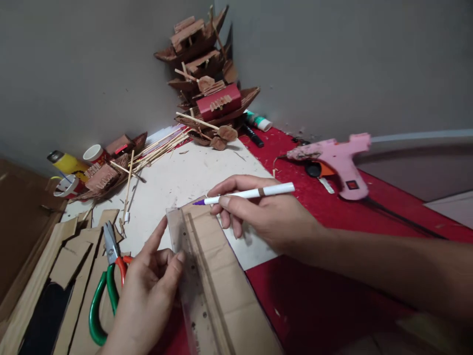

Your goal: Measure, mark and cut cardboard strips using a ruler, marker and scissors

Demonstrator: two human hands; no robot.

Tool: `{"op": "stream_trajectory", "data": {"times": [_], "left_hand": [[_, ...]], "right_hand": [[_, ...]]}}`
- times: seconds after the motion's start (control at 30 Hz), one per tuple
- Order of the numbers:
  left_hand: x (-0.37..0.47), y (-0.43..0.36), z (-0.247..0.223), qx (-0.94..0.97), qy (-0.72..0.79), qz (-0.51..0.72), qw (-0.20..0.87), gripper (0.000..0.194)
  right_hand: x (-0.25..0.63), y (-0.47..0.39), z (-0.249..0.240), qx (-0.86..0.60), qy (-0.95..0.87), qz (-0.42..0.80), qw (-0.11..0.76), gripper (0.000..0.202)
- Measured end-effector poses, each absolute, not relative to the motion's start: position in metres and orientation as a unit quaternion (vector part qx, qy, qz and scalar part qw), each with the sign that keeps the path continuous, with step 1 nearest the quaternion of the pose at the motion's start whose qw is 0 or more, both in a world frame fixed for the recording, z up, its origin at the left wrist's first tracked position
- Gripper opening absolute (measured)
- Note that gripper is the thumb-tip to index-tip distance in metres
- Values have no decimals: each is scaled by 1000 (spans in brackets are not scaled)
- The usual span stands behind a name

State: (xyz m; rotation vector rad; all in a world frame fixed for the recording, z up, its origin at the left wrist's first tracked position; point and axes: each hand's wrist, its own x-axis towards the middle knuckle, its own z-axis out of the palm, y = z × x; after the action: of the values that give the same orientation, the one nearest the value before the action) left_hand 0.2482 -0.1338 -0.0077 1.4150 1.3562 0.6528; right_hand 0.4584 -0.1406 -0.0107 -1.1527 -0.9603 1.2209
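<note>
A white pen (251,193) with a purple tip is held between the thumb and fingers of my right hand (269,212), its tip just above the far end of a long cardboard strip (236,276). Along the strip's left side lies a clear ruler (190,281). My left hand (155,276) touches the ruler's left edge, the index finger stretched toward its far corner and the thumb apart on its near part. Green-handled scissors (111,261) lie left of my left hand, partly hidden by it.
A pink glue gun (336,160) with a black cord lies at the right on the red table cover (295,296). Cardboard boats (219,106) are stacked at the back, near thin sticks (162,148). Cardboard scraps (70,261), cups (94,154) and a yellow bottle (68,163) stand or lie at left.
</note>
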Motion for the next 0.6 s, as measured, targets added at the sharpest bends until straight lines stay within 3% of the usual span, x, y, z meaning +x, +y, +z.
{"op": "stream_trajectory", "data": {"times": [0.3,0.6], "left_hand": [[292,-130,-17,591,575,266,500,91],[309,-130,-20,587,587,275,484,82]], "right_hand": [[469,-136,-35,-498,-351,517,602,11],[475,-129,-44,-491,-358,524,597,8]]}}
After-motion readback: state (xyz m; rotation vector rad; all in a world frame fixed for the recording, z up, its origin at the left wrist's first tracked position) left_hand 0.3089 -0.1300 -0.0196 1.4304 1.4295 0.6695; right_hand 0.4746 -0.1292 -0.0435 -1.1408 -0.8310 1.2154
